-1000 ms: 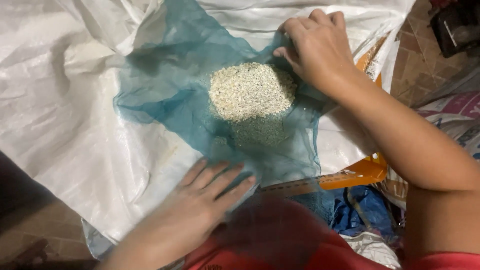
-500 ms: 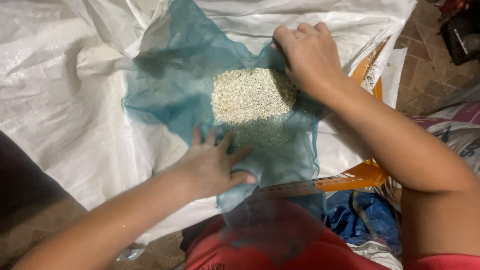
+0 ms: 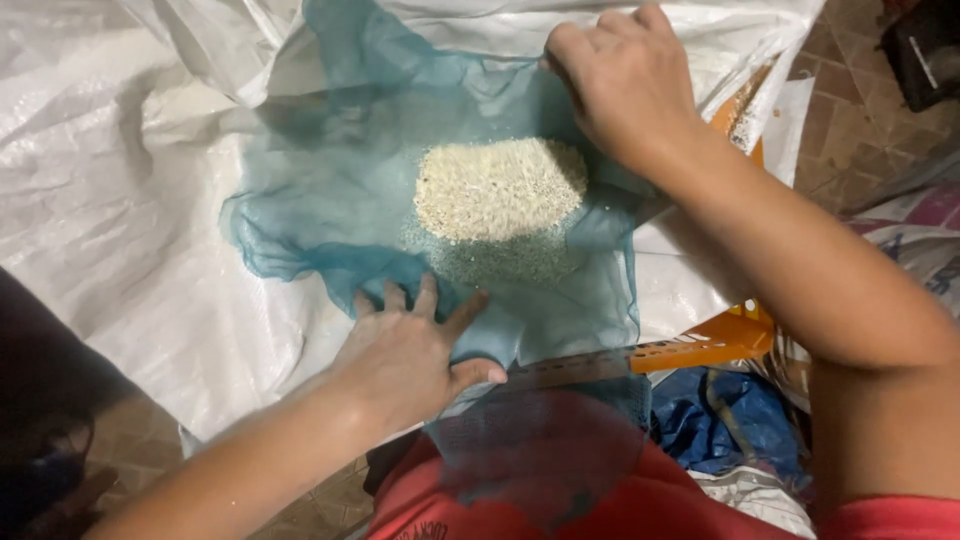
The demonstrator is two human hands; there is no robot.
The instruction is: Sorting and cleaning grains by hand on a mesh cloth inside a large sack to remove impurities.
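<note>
On top of the white woven sack [image 3: 130,240] lies a blue-green mesh cloth [image 3: 330,200], and a small heap of pale grain [image 3: 498,188] sits near its middle. I judge the work to be about halfway: the grain is already gathered in one compact heap on the mesh, with a thin scatter of fine bits just below it, but the cloth is not yet lifted or folded around it, and its edges lie loose and wrinkled.

My left hand [image 3: 410,350] rests flat on the near edge of the mesh, the fingers spread wide and the thumb pointing to the right, pressing the cloth down. My right hand [image 3: 625,80] is at the far side, just beside the heap, with the fingers curled together; it seems to pinch the mesh, but I cannot tell this for sure because the knuckles hide the fingertips.

As for containers, I see an orange plastic crate [image 3: 700,345] under the sack at the right; its inside is covered, so I cannot say what it holds. The sack itself is open and spread as a sheet, holding only the mesh and grain.
</note>
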